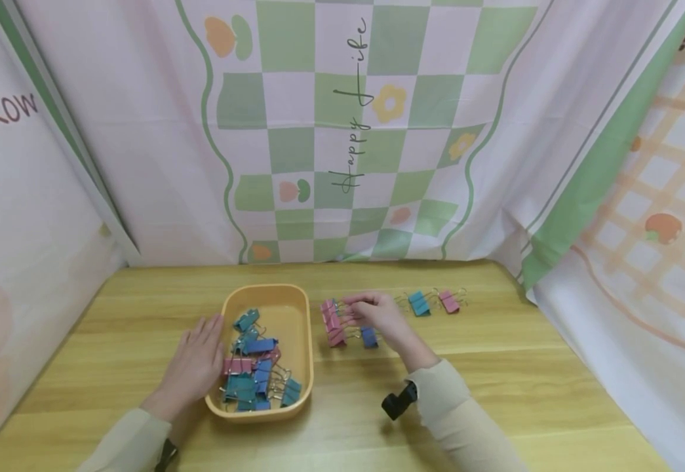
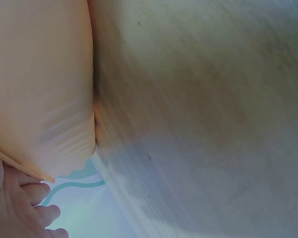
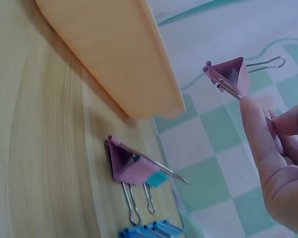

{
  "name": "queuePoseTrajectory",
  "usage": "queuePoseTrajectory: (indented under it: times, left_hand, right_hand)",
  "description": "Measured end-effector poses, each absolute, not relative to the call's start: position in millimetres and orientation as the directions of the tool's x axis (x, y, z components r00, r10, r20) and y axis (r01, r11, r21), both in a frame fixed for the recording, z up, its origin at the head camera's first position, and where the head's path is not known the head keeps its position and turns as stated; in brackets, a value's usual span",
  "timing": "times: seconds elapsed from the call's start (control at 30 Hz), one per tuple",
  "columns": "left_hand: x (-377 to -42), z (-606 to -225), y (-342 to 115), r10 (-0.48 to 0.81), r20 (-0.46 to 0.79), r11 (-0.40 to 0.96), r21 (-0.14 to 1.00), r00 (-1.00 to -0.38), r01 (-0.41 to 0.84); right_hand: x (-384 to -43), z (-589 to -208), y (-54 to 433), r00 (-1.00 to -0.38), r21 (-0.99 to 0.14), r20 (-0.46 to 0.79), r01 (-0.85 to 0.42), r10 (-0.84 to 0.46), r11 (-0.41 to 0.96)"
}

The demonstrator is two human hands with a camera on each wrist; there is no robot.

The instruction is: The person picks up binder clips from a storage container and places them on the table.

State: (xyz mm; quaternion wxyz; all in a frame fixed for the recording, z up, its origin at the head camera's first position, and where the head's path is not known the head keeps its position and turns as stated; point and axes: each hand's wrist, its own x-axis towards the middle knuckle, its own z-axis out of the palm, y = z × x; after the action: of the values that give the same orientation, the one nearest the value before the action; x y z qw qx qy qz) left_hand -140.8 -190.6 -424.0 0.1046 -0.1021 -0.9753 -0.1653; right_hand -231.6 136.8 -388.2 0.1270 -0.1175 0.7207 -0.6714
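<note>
Right grip (image 1: 385, 320) pinches one raised pink clip (image 3: 242, 79) by wire handle (image 3: 230, 90), thumb against finger, beside one yellow tray (image 1: 292, 321). My left grip (image 1: 196, 359) touches tray's left side, fingers straight. On bench (image 1: 377, 419) I count at least one lower pink clip (image 3: 134, 171), one rightmost pink clip (image 1: 450, 301), one blue clip (image 1: 369, 337), two teal clips (image 1: 419, 303), one mostly hidden. Tray clips (image 1: 262, 377) overlap; cannot count.

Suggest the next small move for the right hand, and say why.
Probably lower the raised pink metal binder clip onto the light wooden table: the right hand pinches it by a wire handle in the air, and another pink clip and a blue metal binder clip already rest close by, outside the yellow-orange plastic tray.
</note>
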Motion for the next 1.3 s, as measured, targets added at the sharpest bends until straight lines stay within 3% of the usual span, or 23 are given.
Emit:
queuePoseTrajectory:
  times: [0.83,1.3]
  left_hand:
    - [-140.9,-422.8,-189.4,0.162,0.217,0.921,0.316,-0.963,0.226]
    - [-141.8,-424.5,-190.9,0.166,0.223,0.919,0.319,-0.96,0.233]
  right_hand:
    - [-237.3,-397.8,205.5,-0.985,-1.0,-0.022,0.019,-0.171,0.015]
    - [-235.2,-410.3,243.3,-0.99,-0.996,-0.044,0.033,-0.136,0.081]
